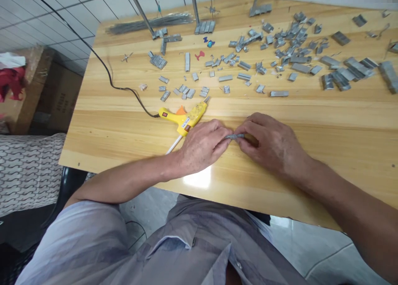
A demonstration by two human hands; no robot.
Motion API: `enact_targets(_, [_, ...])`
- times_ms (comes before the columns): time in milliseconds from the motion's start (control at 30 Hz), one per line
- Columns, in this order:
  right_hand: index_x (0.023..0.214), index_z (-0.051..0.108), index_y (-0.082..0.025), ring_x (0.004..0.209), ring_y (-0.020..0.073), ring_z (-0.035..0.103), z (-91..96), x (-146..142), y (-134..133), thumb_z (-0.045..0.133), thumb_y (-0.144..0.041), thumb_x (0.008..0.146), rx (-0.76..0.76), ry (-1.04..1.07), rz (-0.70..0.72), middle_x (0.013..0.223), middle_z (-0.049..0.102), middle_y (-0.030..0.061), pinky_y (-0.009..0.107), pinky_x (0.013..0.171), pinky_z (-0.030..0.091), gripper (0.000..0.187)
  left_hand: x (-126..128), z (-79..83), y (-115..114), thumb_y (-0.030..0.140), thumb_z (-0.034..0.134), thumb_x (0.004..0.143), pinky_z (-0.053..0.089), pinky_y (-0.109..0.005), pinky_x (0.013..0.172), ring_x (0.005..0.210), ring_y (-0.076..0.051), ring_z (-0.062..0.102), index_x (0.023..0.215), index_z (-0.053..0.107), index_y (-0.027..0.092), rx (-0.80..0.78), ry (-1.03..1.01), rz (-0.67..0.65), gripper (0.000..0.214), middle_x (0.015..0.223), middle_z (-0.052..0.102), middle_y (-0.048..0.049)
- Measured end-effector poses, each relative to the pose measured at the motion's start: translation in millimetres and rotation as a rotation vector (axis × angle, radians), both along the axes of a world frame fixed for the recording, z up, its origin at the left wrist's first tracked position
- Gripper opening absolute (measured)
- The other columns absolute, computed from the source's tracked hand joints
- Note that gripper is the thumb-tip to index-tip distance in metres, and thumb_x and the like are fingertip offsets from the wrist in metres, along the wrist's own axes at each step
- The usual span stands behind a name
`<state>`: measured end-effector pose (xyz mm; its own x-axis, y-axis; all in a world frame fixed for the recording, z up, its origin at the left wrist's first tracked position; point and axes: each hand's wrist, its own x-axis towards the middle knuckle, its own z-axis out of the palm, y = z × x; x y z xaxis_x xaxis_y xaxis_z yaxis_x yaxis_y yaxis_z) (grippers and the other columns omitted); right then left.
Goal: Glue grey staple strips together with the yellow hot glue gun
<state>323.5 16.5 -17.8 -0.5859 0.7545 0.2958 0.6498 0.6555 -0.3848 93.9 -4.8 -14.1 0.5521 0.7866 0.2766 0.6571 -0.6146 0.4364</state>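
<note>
Between my two hands, just above the wooden table (149,140), is a short, thin grey metallic piece (234,136). My left hand (205,144) pinches its left end between thumb and fingers. At the other end, the thumb and fingertips of my right hand (270,142) are closed on it. My fingers partly cover the piece, so its full shape is hidden. Next to my left hand lies a yellow hot glue gun (177,121), its nozzle pointing up and right. A glue stick (174,144) sticks out of its rear, partly behind my left hand.
Grey staple strips (279,93) and broken pieces lie scattered across the back and right. Small frames built of staple strips (205,27) stand at the back edge beside a bundle of thin wires (174,19). A black cord (108,75) runs from the glue gun over the left edge.
</note>
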Motion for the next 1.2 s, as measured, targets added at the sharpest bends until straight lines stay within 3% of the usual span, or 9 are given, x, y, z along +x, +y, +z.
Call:
enact_targets(300, [0.097,0.072,-0.022,0.087,0.023,0.07,1.9,-0.3,0.6,0.057,-0.021,0.098,-0.03,0.008,0.004,0.092,0.073,0.0071,0.033,0.071,0.05,0.015,0.1,-0.1,1.2,0.025,0.056,0.107,0.058,-0.035,0.087,0.096,-0.02,0.072,0.106,0.07,0.015,-0.016,0.006,0.009,0.017,0.101,0.075,-0.0086])
enact_targets(433, [0.101,0.071,-0.022,0.088,0.0237,0.071,1.6,1.9,1.0,0.057,-0.02,0.097,-0.009,0.021,0.02,0.093,0.073,0.0072,0.034,0.073,0.051,0.015,-2.1,2.7,0.0,0.027,0.061,0.105,0.06,-0.036,0.091,0.104,-0.021,0.072,0.122,0.067,0.014,-0.002,-0.006,-0.014,0.022,0.11,0.075,-0.0107])
enact_targets(533, [0.102,0.07,-0.022,0.088,0.0236,0.071,0.7,5.0,1.1,0.058,-0.022,0.097,-0.007,0.036,0.032,0.094,0.073,0.0076,0.034,0.073,0.052,0.014,-7.4,19.6,-2.3,0.028,0.065,0.103,0.06,-0.035,0.089,0.103,-0.021,0.071,0.129,0.064,0.015,0.07,-0.046,-0.006,0.028,0.113,0.075,-0.0115])
enact_targets(633, [0.103,0.071,-0.022,0.088,0.0231,0.07,-1.5,6.9,0.9,0.06,-0.023,0.096,0.013,0.05,0.025,0.097,0.074,0.0082,0.033,0.073,0.051,0.013,-22.8,46.8,-1.8,0.02,0.06,0.105,0.058,-0.033,0.086,0.094,-0.018,0.07,0.11,0.067,0.018,0.165,-0.058,-0.007,0.009,0.099,0.075,-0.0075])
enact_targets(767, [0.102,0.071,-0.021,0.09,0.0239,0.07,-4.9,6.8,0.7,0.059,-0.023,0.097,0.019,0.036,0.03,0.098,0.075,0.0084,0.034,0.074,0.05,0.013,-65.7,68.6,9.3,0.022,0.051,0.106,0.053,-0.034,0.08,0.083,-0.019,0.065,0.092,0.065,0.02,0.211,0.094,0.212,0.02,0.087,0.071,-0.0047])
enact_targets(867, [0.098,0.071,-0.021,0.088,0.0242,0.07,-5.4,6.3,1.1,0.058,-0.022,0.097,0.032,0.041,0.038,0.095,0.074,0.0081,0.035,0.075,0.05,0.013,-102.9,61.6,20.2,0.024,0.042,0.107,0.05,-0.037,0.079,0.082,-0.022,0.062,0.092,0.064,0.02,0.197,0.252,0.303,0.027,0.086,0.068,-0.0068])
enact_targets(967, [0.096,0.071,-0.021,0.086,0.0239,0.069,-4.5,5.8,1.4,0.058,-0.022,0.096,0.059,0.052,0.056,0.091,0.073,0.0074,0.035,0.075,0.05,0.013,-122.4,46.9,24.4,0.02,0.043,0.104,0.051,-0.042,0.092,0.103,-0.026,0.064,0.11,0.065,0.018,0.115,0.353,0.194,0.023,0.111,0.072,-0.0124])
enact_targets(1067, [0.095,0.071,-0.021,0.085,0.0237,0.068,-4.1,5.0,1.0,0.058,-0.021,0.096,0.056,0.047,0.047,0.09,0.073,0.007,0.035,0.074,0.049,0.013,-119.5,37.1,23.2,0.016,0.05,0.098,0.047,-0.049,0.105,0.121,-0.03,0.059,0.136,0.06,0.018,0.069,0.428,0.105,0.039,0.136,0.067,-0.0155])
enact_targets(1200, [0.097,0.07,-0.022,0.087,0.0243,0.068,-4.6,4.9,-0.3,0.058,-0.021,0.095,0.051,0.031,0.026,0.092,0.073,0.0073,0.035,0.074,0.049,0.013,-106.6,32.3,26.9,0.013,0.053,0.094,0.046,-0.051,0.101,0.11,-0.031,0.058,0.142,0.061,0.02,0.065,0.477,0.086,0.049,0.121,0.07,-0.0152])
